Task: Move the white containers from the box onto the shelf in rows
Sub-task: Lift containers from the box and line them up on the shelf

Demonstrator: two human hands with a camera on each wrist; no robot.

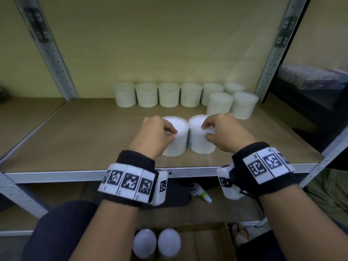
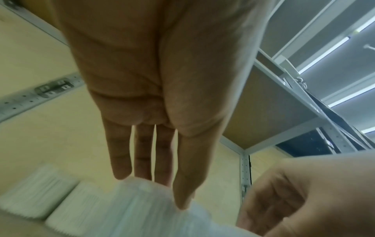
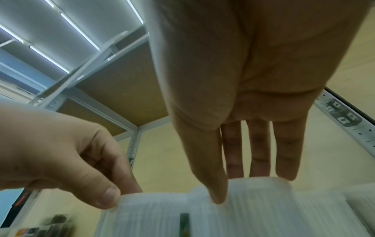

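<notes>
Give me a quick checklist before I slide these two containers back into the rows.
1. Left hand grips left container at its top rim: ok.
2. Right hand grips right container at its top rim: ok.
3. Both containers upright on the shelf: ok.
4. Free spot in the second row left of the two containers there: ok.
5. Back row straight: ok.
6. Lids sealed: cannot tell.

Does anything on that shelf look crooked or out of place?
Nothing spilled or damaged. The back row is straight; only two containers start a second row at the right, and each hand grips another upright.
</notes>
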